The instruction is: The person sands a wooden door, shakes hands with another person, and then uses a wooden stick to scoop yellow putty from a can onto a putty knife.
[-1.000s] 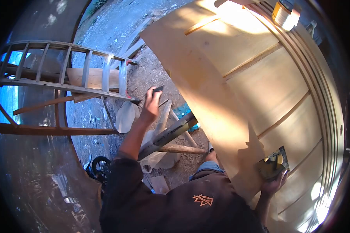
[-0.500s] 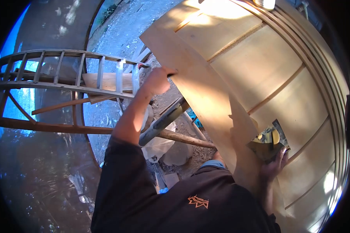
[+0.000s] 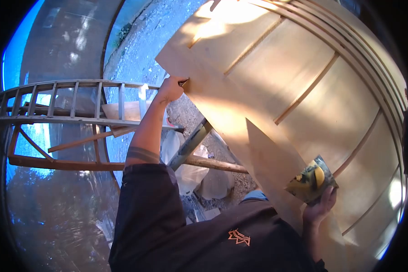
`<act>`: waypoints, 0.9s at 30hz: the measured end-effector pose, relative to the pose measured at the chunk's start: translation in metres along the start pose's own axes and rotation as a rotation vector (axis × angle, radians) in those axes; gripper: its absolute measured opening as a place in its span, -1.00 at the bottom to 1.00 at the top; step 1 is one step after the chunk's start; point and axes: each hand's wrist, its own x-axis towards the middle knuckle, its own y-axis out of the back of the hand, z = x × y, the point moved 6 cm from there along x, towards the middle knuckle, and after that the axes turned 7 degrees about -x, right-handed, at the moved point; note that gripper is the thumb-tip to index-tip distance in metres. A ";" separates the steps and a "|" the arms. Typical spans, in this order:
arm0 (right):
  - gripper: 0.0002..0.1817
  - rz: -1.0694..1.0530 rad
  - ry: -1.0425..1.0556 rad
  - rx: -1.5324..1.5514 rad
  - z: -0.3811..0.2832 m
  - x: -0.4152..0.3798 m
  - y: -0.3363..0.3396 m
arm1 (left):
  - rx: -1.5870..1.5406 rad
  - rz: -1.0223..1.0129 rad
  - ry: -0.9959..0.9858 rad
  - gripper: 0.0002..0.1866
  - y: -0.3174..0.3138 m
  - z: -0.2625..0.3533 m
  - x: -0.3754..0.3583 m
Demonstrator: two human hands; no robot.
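Observation:
A long thin plywood strip (image 3: 231, 109) runs slantwise across a larger panel. My left hand (image 3: 171, 89) is closed at the strip's left edge, near its upper end. A small dark thing shows at its fingertips, too small to name. In my right hand (image 3: 319, 208) is a flat, dark, shiny square plate (image 3: 307, 185) with a yellow patch on it, gripped by its lower right corner. The plate is tilted, above the lower part of the plywood.
The large pale wooden panel (image 3: 313, 86) carries thin ribs and curved strips along its far edge. To the left lie a metal ladder (image 3: 63, 100) and a brown wooden frame (image 3: 72, 163). A thick pole (image 3: 191, 143) and a plastic bag (image 3: 190, 174) are below the panel.
My left hand has moved left along with the view's shift. The square plate in my right hand has turned and now shows more of its face.

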 end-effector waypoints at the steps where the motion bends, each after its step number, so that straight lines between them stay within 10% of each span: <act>1: -0.62 0.023 -0.018 0.012 -0.003 -0.004 0.009 | 0.042 -0.020 -0.017 -0.56 -0.004 0.018 -0.010; 15: -0.73 -0.074 0.041 -0.118 -0.012 0.003 0.024 | 0.113 0.178 -0.254 -0.50 -0.124 0.212 -0.217; 19: -0.72 -0.084 0.044 -0.078 -0.010 0.004 0.025 | -0.054 -0.110 -0.249 -0.48 -0.122 0.242 -0.238; 23: -0.71 -0.006 0.036 -0.170 -0.014 -0.003 0.026 | -0.235 -0.124 -0.254 -0.48 -0.051 0.197 -0.165; 24: -0.71 0.018 0.039 -0.211 -0.014 -0.003 0.027 | -0.259 0.032 -0.507 -0.50 -0.035 0.161 -0.126; 26: -0.65 -0.002 0.058 -0.192 -0.011 -0.001 0.028 | 0.031 -0.016 0.072 -0.50 0.000 0.093 -0.057; 27: -0.62 -0.020 0.053 -0.189 -0.007 -0.002 0.033 | 0.161 0.057 0.003 -0.49 0.012 0.060 -0.028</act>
